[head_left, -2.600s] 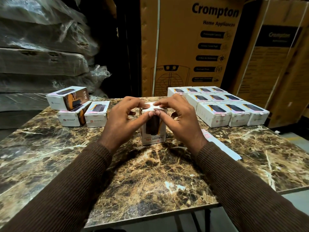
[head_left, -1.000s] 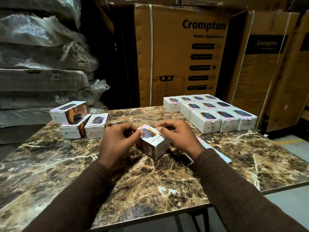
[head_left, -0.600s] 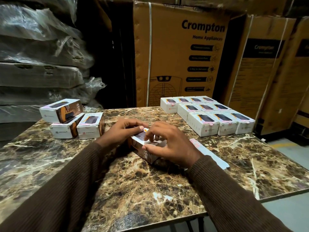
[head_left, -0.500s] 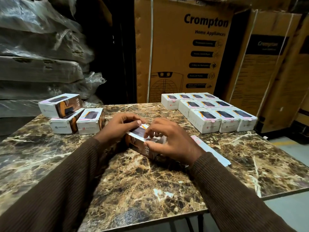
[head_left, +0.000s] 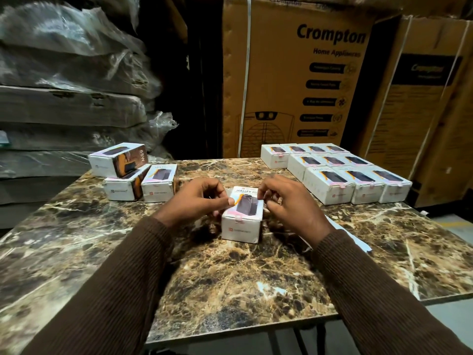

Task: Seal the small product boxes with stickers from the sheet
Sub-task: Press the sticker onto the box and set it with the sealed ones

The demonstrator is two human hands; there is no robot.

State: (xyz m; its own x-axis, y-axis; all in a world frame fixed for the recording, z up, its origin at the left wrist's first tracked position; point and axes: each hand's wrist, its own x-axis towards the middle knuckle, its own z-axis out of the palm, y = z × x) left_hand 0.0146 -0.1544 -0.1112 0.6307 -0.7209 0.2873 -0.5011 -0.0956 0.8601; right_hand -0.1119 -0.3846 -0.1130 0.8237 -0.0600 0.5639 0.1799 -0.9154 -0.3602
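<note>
On the table (head_left: 230, 278), both hands now grip the box (head_left: 243, 216), turned flat.

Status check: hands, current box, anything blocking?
Left hand and right hand grip the centre box at its sides. Box flat on table, pink sticker over near edge. Nothing blocking.

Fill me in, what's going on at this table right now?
A person is sealing small boxes with stickers. Both hands, left and right, hold one box lying flat mid-table; a pink sticker already sits over its near flap. Ten stickered boxes are lined up at the right, three boxes are piled at the left. The sticker sheet lies partly hidden behind the right wrist.
</note>
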